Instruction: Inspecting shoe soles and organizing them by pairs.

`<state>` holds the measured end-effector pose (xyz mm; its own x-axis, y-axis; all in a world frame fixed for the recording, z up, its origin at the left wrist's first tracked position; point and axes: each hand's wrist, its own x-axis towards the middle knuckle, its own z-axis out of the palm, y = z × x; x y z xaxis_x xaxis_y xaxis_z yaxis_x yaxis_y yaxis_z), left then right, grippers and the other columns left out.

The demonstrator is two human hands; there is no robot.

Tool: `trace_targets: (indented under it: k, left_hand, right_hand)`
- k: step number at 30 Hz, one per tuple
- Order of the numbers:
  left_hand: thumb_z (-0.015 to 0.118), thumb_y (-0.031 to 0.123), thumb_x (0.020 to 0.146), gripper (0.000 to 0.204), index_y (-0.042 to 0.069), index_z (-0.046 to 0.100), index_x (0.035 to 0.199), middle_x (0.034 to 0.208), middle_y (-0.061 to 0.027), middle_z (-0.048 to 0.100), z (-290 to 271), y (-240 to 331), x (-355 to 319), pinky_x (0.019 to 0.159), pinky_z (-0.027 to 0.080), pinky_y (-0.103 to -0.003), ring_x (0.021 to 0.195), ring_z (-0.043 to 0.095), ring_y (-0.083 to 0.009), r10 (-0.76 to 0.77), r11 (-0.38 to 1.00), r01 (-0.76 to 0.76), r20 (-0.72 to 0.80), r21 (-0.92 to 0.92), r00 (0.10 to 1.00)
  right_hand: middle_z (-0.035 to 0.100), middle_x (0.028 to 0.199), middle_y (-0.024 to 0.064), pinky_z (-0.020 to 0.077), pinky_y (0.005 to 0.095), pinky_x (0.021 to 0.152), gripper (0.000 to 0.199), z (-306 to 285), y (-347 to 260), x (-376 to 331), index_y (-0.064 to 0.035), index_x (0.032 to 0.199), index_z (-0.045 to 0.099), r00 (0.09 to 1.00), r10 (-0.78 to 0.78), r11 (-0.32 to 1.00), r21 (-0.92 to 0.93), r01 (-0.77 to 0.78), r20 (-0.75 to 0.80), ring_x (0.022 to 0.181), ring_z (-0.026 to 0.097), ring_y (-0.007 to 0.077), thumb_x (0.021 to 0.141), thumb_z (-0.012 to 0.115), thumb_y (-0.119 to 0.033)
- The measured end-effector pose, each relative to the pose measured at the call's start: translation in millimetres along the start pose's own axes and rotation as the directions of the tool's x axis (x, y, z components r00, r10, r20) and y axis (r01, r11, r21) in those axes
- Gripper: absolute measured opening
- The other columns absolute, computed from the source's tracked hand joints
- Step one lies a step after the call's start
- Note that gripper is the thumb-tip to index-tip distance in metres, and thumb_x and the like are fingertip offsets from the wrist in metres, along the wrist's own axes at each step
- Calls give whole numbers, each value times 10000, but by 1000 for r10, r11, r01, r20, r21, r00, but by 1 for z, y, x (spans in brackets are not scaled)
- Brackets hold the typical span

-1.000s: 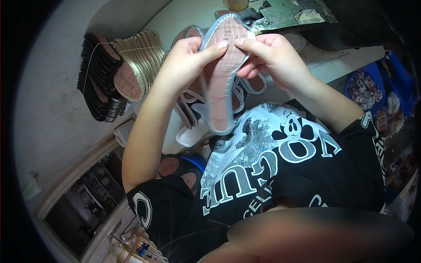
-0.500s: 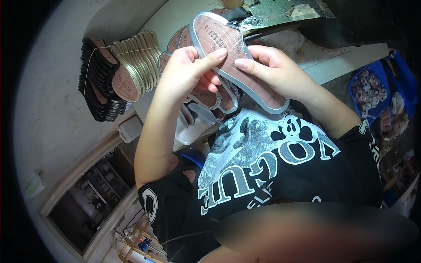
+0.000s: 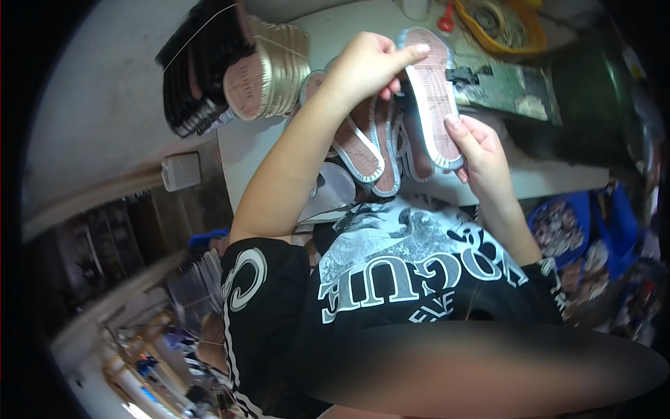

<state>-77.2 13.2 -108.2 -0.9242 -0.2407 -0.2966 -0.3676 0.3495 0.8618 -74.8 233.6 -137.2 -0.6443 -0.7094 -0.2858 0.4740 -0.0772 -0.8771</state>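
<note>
Both my hands hold one shoe insole (image 3: 434,98), brownish-pink with a pale grey edging, above the table. My left hand (image 3: 370,66) grips its far end, thumb on the upper face. Around the near end my right hand (image 3: 480,146) is closed, thumb on the edge and fingers beneath. More insoles of the same kind (image 3: 359,150) lie overlapping on the table, partly hidden behind my left forearm. A small black piece (image 3: 462,75) shows beside the held insole's right edge; I cannot tell whether it is attached.
A tied stack of gold-edged insoles (image 3: 246,85) and a black-edged stack (image 3: 202,66) stand at the far left. A yellow basket (image 3: 520,47) and a worn green board (image 3: 513,94) lie on the white table (image 3: 335,28). At right hangs a blue bag (image 3: 583,209) of scraps.
The insole has turned more upright in the picture. My left hand has slid toward its far end, and my right hand has moved down to its near end. The whole view has shifted.
</note>
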Motion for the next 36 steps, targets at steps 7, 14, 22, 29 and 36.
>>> trace_targets:
  k: [7,14,22,29,36]
  left_hand:
    - [511,511,911,558,-27,622,815,654,-98,642,-88,-65,-121,512,468,-231,523,602,-131,-207,969,186,-121,-165,971]
    - [684,511,751,742,-121,528,1107,1024,-227,622,3,-212,-130,827,486,-370,941,621,-339,-83,931,246,-503,268,861]
    - [885,211,550,818,-101,430,1154,1076,-195,598,58,-190,-87,828,487,-331,966,604,-237,-251,818,28,-314,-574,916]
    - [815,137,576,662,-94,452,1078,1024,-190,606,68,-200,-53,797,493,-331,924,612,-237,-245,929,102,-383,-356,891]
    - [811,171,613,676,-67,458,1138,1095,-211,570,49,-198,-63,871,461,-379,1000,577,-285,-197,962,82,-456,-260,868]
  right_hand:
    - [628,788,25,442,172,632,292,12,0,-32,-2,1027,624,951,252,953,-216,-211,180,716,595,62,941,551,-271]
    - [452,1237,187,318,373,1027,413,4,59,12,27,1174,537,972,-102,761,-612,214,213,1219,400,252,881,619,-253]
    - [412,1278,248,278,483,1035,982,-7,55,45,-22,1428,250,986,-163,466,-883,51,-29,1245,366,386,695,746,-448]
    - [146,1475,328,172,471,1108,960,-29,77,64,-15,1437,253,969,-240,424,-891,159,58,1369,191,451,718,742,-420]
    - [283,1429,274,385,500,985,825,-40,73,65,-49,1411,333,983,-179,538,-835,120,26,1281,343,387,754,734,-347]
